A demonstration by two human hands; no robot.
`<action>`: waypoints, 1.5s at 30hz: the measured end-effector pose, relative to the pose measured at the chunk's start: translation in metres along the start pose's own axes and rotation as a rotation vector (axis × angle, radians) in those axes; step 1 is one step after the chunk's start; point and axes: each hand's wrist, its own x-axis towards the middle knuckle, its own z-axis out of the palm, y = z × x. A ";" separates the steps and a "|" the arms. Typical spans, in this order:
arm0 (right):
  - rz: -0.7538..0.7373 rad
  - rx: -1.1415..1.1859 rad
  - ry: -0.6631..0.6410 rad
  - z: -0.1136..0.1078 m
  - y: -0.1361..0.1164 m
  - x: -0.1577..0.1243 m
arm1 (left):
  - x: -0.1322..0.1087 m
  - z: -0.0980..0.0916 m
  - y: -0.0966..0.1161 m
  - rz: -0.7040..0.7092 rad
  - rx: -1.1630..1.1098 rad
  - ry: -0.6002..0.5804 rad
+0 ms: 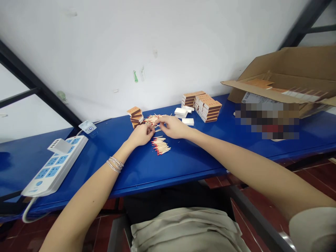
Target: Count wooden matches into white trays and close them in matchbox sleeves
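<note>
Red-tipped matches lie in a loose heap (154, 119) on the blue table, with a flatter, lined-up group of matches (160, 145) nearer the front. My left hand (143, 134) is at the left side between the two, its fingertips pinched together near some matches; what they hold is too small to name. From the right, my right hand (172, 126) reaches over the heap's front edge, thumb and forefinger curved around matches and fingers apart from the palm. Whether a match is gripped there cannot be made out. A small stack of matchboxes (135, 115) stands just behind my left hand.
Stacked matchboxes (208, 107) stand at the back, beside white box trays (188, 121). An open cardboard box (296, 70) sits at the right, with a blurred patch before it. At the left lie a power strip (59, 164) and a small white device (88, 127).
</note>
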 end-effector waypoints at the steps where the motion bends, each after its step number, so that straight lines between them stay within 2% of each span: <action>1: 0.022 0.056 -0.006 0.001 -0.001 0.000 | 0.000 0.000 -0.001 0.003 0.004 0.001; 6: 0.192 0.297 -0.158 0.003 -0.006 -0.002 | 0.000 0.000 -0.001 -0.023 -0.009 0.005; 13: 0.149 0.080 -0.269 -0.004 -0.003 -0.001 | 0.000 -0.004 0.002 -0.097 -0.133 0.026; 18: 0.252 0.072 -0.138 -0.006 0.001 0.001 | 0.000 -0.003 0.004 -0.136 -0.332 0.071; 24: 0.418 0.415 0.021 0.001 -0.005 0.001 | -0.002 -0.001 0.019 -0.172 -0.452 0.118; 27: 0.441 0.477 0.039 0.001 -0.006 0.000 | -0.002 0.001 0.021 -0.151 -0.443 0.098; 30: 0.473 0.387 0.009 -0.002 -0.005 0.001 | -0.002 0.003 0.018 -0.122 -0.291 0.133; 34: 0.388 0.196 -0.016 -0.005 0.000 0.002 | 0.001 0.004 0.010 -0.076 -0.090 0.125; 39: 0.218 0.043 -0.180 -0.007 0.002 0.001 | 0.006 0.006 0.006 -0.051 0.005 0.064; 45: 0.216 0.002 -0.285 -0.008 0.001 0.001 | 0.007 0.006 0.007 -0.092 -0.016 0.060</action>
